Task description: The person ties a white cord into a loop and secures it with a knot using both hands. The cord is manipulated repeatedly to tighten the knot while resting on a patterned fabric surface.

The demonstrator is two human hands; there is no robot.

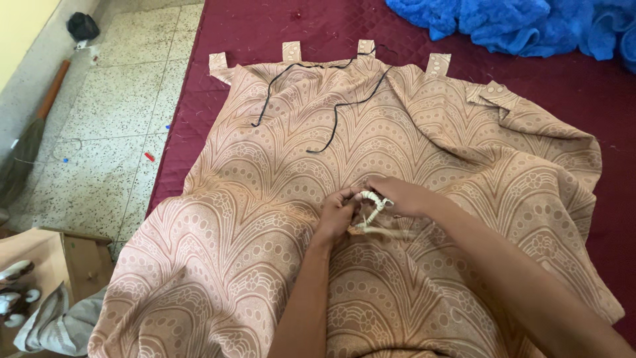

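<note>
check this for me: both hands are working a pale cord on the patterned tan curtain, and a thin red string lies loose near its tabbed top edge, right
Not quite: the head view shows the thin string is black, not red. The rest holds: both the left hand and right hand work a pale cord on the patterned tan curtain.

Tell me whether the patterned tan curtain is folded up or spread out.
Mostly spread out. The tan curtain lies open across the maroon mat, its tabs at the top, with creases near the right edge. Both hands hold a cream cord at its middle.

two bare forearms, no sleeves in view; the left hand (pixel 336 215) and right hand (pixel 401 197) wear no gloves, rings, or wristbands.
</note>
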